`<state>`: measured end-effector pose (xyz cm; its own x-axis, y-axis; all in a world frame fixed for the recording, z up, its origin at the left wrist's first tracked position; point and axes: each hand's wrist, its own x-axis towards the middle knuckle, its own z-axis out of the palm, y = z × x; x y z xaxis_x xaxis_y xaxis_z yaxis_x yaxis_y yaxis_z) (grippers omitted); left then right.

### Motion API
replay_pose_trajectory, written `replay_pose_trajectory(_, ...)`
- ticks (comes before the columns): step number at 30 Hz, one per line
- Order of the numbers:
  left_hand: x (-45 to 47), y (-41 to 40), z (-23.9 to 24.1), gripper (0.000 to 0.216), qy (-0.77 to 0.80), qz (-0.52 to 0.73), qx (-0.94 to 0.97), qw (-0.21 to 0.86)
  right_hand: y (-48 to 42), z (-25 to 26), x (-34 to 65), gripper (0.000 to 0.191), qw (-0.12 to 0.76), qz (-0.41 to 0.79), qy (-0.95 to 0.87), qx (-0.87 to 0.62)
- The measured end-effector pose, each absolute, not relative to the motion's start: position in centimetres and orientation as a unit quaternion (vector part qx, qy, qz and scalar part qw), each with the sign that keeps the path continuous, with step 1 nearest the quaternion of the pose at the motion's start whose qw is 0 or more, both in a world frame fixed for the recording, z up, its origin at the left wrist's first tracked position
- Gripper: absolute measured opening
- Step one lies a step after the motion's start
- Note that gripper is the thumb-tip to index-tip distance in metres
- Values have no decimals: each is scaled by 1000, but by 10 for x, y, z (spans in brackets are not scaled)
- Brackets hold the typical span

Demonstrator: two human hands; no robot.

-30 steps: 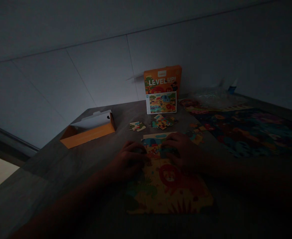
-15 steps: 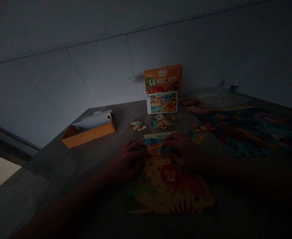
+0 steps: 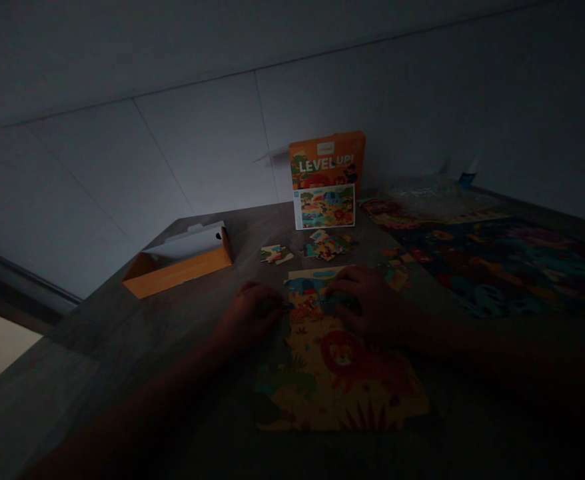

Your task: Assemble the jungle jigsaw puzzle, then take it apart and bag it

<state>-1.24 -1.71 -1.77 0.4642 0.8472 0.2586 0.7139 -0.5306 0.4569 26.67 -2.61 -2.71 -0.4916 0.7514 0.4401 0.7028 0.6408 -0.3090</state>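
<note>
A partly assembled jigsaw puzzle [image 3: 317,400] lies flat before me, with a red lion and a green crocodile in its lower part. At its upper left edge is my left hand [image 3: 252,313], its thumb and fingers curled together; what they hold, if anything, is too dark to make out. Over the puzzle's upper right rests my right hand [image 3: 367,300], with fingers bent and apart on the pieces. Just beyond lies a heap of loose puzzle pieces [image 3: 327,245], and a smaller group of puzzle pieces [image 3: 275,254] is left of it.
An open orange box [image 3: 182,270] stands at the left. At the back, a picture card [image 3: 325,208] leans on an orange "LEVEL UP!" box [image 3: 327,157]. More loose pieces [image 3: 397,270] lie at the right, beside a large dark colourful puzzle [image 3: 497,267] and clear plastic wrapping [image 3: 422,193].
My left hand has drawn back to the left, off the puzzle's upper part, and its fingers have curled in. My right hand has stayed almost in place.
</note>
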Motion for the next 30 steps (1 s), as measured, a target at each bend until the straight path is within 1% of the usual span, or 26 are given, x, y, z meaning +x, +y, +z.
replay_pose_trajectory(5,-11,-13,-18,9,449,241,845,161,-27,-25,266,24,276,44,-862,-423)
replay_pose_trajectory(13,-11,-8,-21,12,432,245,851,173,-27,-24,264,25,272,53,-862,-425)
replay_pose_trajectory(30,-13,-6,-23,12,391,236,875,159,-27,-25,265,26,268,50,-866,-418)
